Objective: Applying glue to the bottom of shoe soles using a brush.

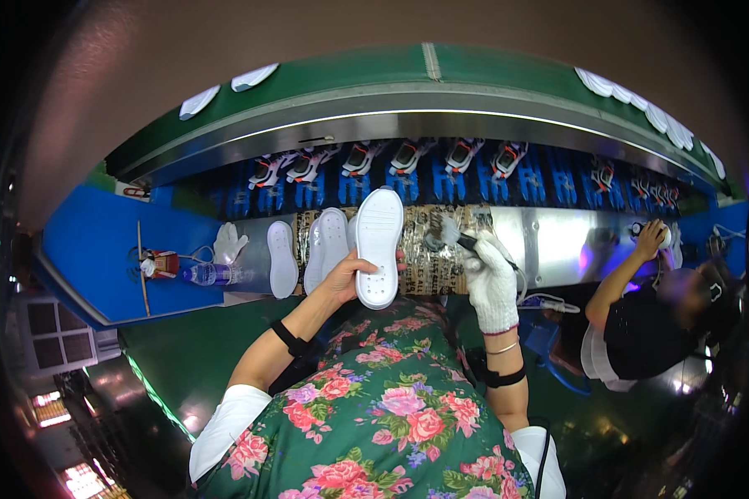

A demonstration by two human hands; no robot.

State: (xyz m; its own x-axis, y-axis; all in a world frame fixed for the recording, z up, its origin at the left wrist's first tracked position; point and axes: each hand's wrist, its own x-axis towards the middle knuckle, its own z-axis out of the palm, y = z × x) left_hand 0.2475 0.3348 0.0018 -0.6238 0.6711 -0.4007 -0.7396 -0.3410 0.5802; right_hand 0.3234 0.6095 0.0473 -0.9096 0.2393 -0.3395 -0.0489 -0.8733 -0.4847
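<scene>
The floral garment point(408, 407) on the person's own body lies nearest the camera. Just beyond it, a white sole point(380, 249) stands almost upright in the air above the near edge of the worktop point(549, 249). The bare left hand point(347, 277) pinches it by one side near the heel, thumb on the front and fingertips round the far edge. That grip is low and one-sided, so a firm push near the toe could twist the sole or tip it loose; bare fingers might also smudge it.

The gloved right hand point(491, 279) is closed around a brush point(450, 232), its pale bristles apart from the sole, over the taped brown cover point(420, 283). Whether the bristles are wet cannot be told; if they are loaded, a careless swing could drip or streak the sole.

Left of the cover, more white soles point(282, 259) lie close together, and a sideways sweep of the left forearm could knock them. Shoes point(407, 156) on the blue racks beyond seem safer, being well apart from both hands.
</scene>
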